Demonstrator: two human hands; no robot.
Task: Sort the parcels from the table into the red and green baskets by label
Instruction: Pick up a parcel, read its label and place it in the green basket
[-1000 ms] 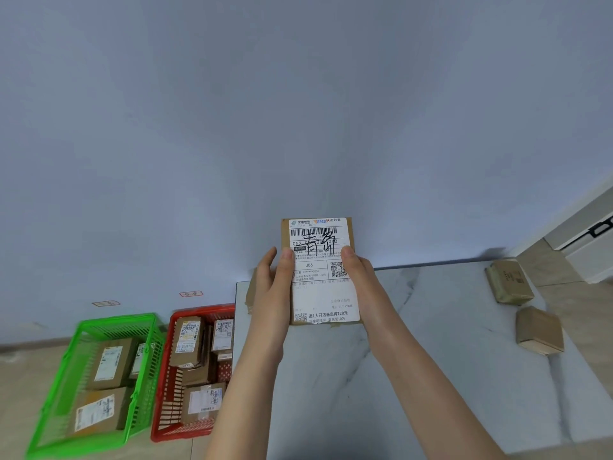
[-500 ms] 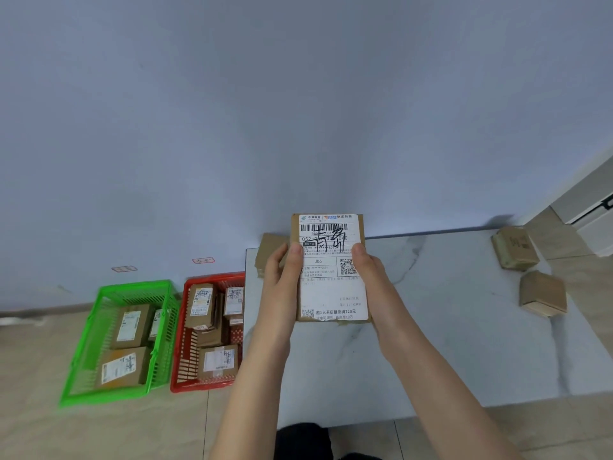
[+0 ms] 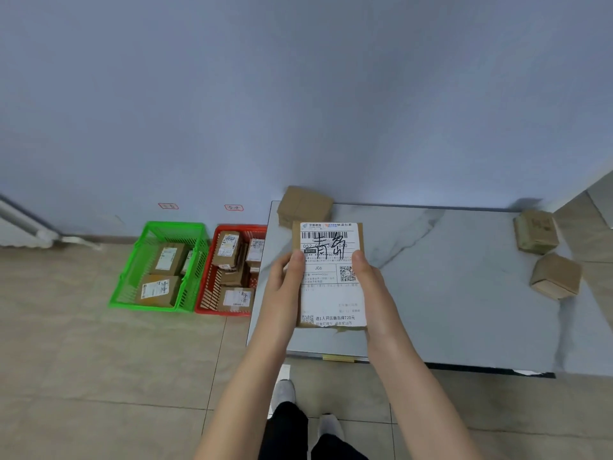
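Head view, my only feed. The person holds one flat parcel (image 3: 330, 277) upright in both hands over the near left part of the marble table (image 3: 447, 293), label toward the camera. The left hand (image 3: 285, 287) grips its left edge and the right hand (image 3: 371, 290) its right edge, thumbs on the label, other fingers hidden behind. I read a barcode, black handwriting, "J06" and a QR code. The fine print is blurred. A plain brown box (image 3: 305, 204) at the table's far left corner is partly covered by the held parcel. Two more boxes (image 3: 535, 230) (image 3: 555, 277) lie near each other at the right end. On the floor, the table edge cuts off the red basket (image 3: 229, 229). The green basket (image 3: 146, 234) stands just beside it, and both hold labelled parcels I cannot read. Two wall tags (image 3: 168, 206) (image 3: 234, 207) are illegible.
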